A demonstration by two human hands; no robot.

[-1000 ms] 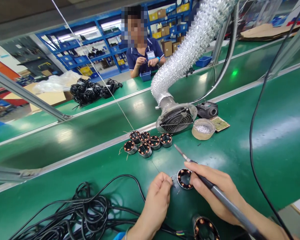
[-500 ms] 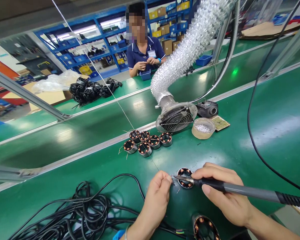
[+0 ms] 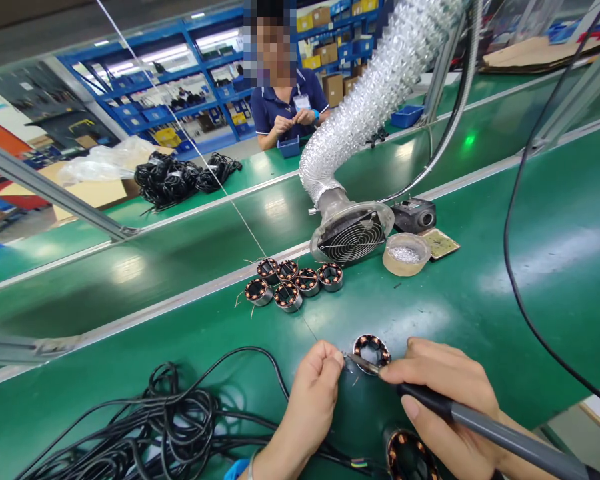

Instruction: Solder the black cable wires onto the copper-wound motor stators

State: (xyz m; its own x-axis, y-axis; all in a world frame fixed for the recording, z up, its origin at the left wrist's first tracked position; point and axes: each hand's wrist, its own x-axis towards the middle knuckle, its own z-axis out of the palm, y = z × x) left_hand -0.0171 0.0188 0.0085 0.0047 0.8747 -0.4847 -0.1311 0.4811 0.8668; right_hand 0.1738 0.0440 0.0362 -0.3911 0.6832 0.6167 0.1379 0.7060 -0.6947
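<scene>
My right hand (image 3: 450,393) is closed around a soldering iron (image 3: 505,433), whose tip points left. That tip lies across the near left rim of a ring-shaped motor stator (image 3: 371,348) with copper windings. Just left of it, my left hand (image 3: 316,380) pinches a thin solder wire (image 3: 307,327) that comes down from overhead. Fine wire ends show between the fingertips and the stator; whether the iron touches them I cannot tell. A second stator (image 3: 410,457) sits below my right hand, partly cut off by the lower edge.
Several stators (image 3: 287,298) stand grouped farther back. A fume extractor (image 3: 353,233) hangs behind, beside a round tub (image 3: 406,255) and a sponge tray (image 3: 439,244). Coiled black cable (image 3: 180,420) covers the left front. A co-worker (image 3: 290,107) sits across the bench.
My right hand has shifted slightly, and the soldering iron's handle has swung downward, so it slopes more steeply. My left hand stays almost in place, still pinching the solder wire.
</scene>
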